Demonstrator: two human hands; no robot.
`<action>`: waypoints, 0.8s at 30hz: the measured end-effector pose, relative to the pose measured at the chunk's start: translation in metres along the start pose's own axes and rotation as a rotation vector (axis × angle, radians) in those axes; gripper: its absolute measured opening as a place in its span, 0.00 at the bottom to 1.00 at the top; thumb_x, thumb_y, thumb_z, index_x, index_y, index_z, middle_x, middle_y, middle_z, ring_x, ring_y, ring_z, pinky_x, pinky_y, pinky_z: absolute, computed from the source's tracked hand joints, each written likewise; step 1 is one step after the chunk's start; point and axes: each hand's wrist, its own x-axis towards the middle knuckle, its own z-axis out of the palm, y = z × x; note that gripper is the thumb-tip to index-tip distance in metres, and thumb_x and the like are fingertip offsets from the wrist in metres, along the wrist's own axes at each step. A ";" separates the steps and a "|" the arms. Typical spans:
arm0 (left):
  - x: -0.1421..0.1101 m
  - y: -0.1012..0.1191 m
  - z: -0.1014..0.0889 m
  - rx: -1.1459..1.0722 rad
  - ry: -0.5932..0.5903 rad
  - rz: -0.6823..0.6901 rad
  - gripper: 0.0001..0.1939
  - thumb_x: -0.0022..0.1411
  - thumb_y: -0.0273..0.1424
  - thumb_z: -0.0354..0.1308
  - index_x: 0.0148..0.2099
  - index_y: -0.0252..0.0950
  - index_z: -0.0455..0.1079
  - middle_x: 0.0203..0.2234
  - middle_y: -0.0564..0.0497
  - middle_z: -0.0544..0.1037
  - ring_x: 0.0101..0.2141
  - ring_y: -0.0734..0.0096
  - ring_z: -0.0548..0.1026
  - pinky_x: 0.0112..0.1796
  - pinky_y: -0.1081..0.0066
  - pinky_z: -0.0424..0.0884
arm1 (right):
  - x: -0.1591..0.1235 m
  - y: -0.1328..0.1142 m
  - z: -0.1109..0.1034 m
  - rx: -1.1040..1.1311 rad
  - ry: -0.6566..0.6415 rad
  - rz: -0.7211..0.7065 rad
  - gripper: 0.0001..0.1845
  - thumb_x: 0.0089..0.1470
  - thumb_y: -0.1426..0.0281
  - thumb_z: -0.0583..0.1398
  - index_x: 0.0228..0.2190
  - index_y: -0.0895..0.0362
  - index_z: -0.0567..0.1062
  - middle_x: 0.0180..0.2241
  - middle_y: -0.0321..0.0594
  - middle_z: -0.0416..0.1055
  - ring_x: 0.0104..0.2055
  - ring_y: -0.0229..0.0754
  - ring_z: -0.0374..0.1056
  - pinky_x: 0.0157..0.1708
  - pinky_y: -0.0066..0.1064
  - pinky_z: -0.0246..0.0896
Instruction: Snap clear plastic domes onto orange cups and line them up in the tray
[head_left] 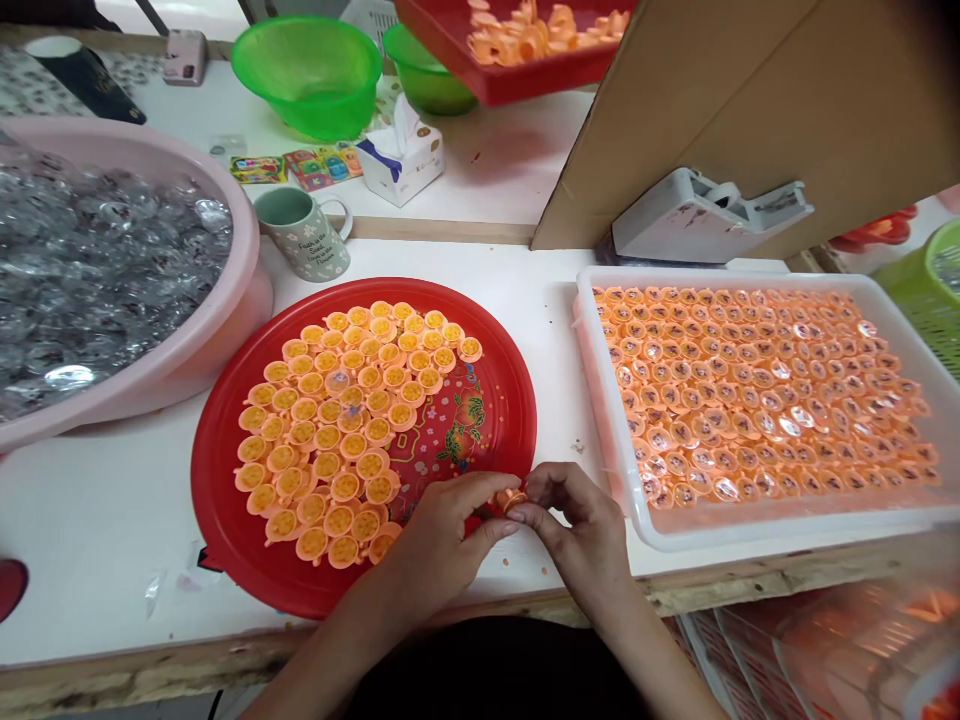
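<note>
Between my two hands is a small orange plastic cup-like piece [511, 498], partly covered by the fingers. My left hand [442, 530] pinches it from the left, over the front right rim of a round red tray [517, 400]. From the right, the thumb and fingers of my right hand [581, 525] close on the same piece. On the red tray lie many orange pieces [328, 437] with yellow contents. To the right, a white rectangular tray [645, 525] holds rows of similar orange pieces [750, 400] with shiny clear tops and dark prints.
A pink basin [247, 260] of clear plastic domes [105, 250] stands left. Behind the red tray are a mug [300, 235], a tissue box [405, 165] and a green bowl [307, 80]. A tape dispenser [697, 220] sits before cardboard [750, 100]. A red tray of orange parts [525, 75] is overhead.
</note>
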 end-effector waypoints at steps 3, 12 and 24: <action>0.000 -0.001 0.001 0.020 0.031 0.022 0.12 0.59 0.29 0.61 0.47 0.42 0.75 0.43 0.51 0.79 0.45 0.63 0.75 0.51 0.67 0.67 | 0.000 -0.002 -0.002 -0.011 -0.039 -0.053 0.04 0.51 0.71 0.66 0.27 0.54 0.76 0.26 0.35 0.72 0.29 0.38 0.68 0.30 0.29 0.64; -0.001 -0.007 0.004 0.105 0.062 0.214 0.10 0.63 0.26 0.57 0.46 0.42 0.72 0.38 0.53 0.79 0.41 0.70 0.75 0.45 0.72 0.69 | -0.004 -0.006 -0.003 -0.051 0.011 -0.099 0.05 0.52 0.71 0.66 0.33 0.53 0.73 0.29 0.35 0.71 0.30 0.39 0.69 0.32 0.30 0.66; 0.000 -0.006 0.014 0.063 0.220 0.189 0.11 0.59 0.23 0.54 0.42 0.40 0.71 0.37 0.51 0.79 0.40 0.67 0.76 0.43 0.69 0.70 | -0.009 -0.011 -0.005 -0.179 -0.029 -0.314 0.12 0.58 0.74 0.59 0.43 0.51 0.72 0.34 0.41 0.71 0.34 0.43 0.68 0.34 0.34 0.64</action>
